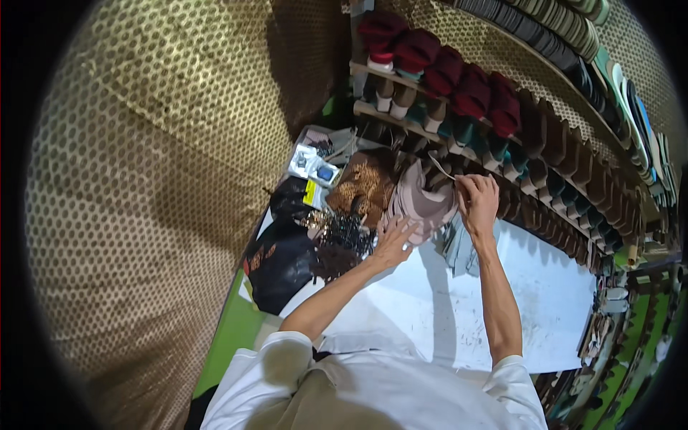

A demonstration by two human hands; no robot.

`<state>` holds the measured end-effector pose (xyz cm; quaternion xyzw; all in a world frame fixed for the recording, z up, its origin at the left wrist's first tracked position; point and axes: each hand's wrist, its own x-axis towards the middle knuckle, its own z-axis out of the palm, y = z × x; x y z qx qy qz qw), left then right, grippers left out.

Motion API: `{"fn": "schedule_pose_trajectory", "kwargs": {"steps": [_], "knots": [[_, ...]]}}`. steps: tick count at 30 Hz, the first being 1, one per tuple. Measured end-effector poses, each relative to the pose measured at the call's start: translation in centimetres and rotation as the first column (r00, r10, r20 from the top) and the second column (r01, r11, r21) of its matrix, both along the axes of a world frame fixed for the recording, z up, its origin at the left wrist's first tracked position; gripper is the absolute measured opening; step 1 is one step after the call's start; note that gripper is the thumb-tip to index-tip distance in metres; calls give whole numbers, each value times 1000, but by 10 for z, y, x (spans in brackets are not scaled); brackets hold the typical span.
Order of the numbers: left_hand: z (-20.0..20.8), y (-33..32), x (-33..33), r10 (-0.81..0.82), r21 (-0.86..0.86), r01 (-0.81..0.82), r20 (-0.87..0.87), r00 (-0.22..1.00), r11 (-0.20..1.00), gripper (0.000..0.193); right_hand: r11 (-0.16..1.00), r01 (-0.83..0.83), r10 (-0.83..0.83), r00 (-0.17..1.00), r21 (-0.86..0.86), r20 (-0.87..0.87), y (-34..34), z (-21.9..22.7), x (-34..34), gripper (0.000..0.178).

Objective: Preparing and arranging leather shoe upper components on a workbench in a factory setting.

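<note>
On the white worktop point(516, 279) lies a stack of pale pink, curved flat pieces point(424, 204), overlapping like cut shoe parts. My left hand point(394, 242) rests at the stack's near left edge, fingers spread and touching it. My right hand point(479, 201) is raised at the stack's right side, its fingertips pinched on a thin, pale curved strip point(442, 168) that points up and left. Grey-green flat pieces point(461, 247) lie just below my right hand, partly behind the wrist.
Left of the stack are brown patterned pieces point(362, 186), a heap of dark shiny strips point(342, 233), a black plastic bag point(283, 261) and small boxes point(315, 170). Behind stand shelves with dark red bundles point(416, 50) and rows of shoe lasts point(559, 158). Patterned sheeting point(150, 186) hangs at the left.
</note>
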<state>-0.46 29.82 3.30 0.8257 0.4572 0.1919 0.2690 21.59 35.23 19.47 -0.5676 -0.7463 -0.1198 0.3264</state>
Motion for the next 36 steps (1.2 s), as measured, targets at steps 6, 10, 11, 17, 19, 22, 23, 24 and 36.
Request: {"fn": "schedule_pose_trajectory", "kwargs": {"steps": [6, 10, 11, 17, 19, 22, 23, 24, 36], "knots": [[3, -103, -58, 168, 86, -183, 158, 973, 979, 31, 969, -140, 122, 988, -205, -98, -142, -63, -20, 35], [-11, -175, -77, 205, 45, -212, 121, 971, 976, 27, 915, -159, 125, 985, -370, -115, -245, -124, -35, 29], [-10, -190, -78, 202, 39, -208, 118, 972, 977, 27, 899, -159, 118, 985, -407, -124, -266, -132, -38, 27], [-11, -256, -62, 125, 18, -125, 15, 992, 992, 30, 861, -149, 54, 978, -487, -203, -350, -153, -35, 24], [-11, -276, -52, 99, -4, -99, -4, 995, 995, 33, 848, -162, 71, 978, -505, -194, -371, -156, -30, 24], [-15, -300, -39, 35, -18, -35, -19, 999, 999, 38, 824, -165, 64, 978, -542, -200, -393, -161, -24, 24], [-16, -307, -35, 35, -20, -36, -22, 999, 999, 38, 823, -166, 64, 977, -543, -203, -400, -162, -23, 24], [-18, -314, -31, 29, -26, -30, -35, 999, 999, 39, 818, -169, 64, 977, -550, -204, -406, -163, -21, 25], [-36, -361, -23, 44, -135, -69, -176, 983, 988, 46, 789, -187, 54, 970, -585, -237, -434, -174, -20, 22]]}}
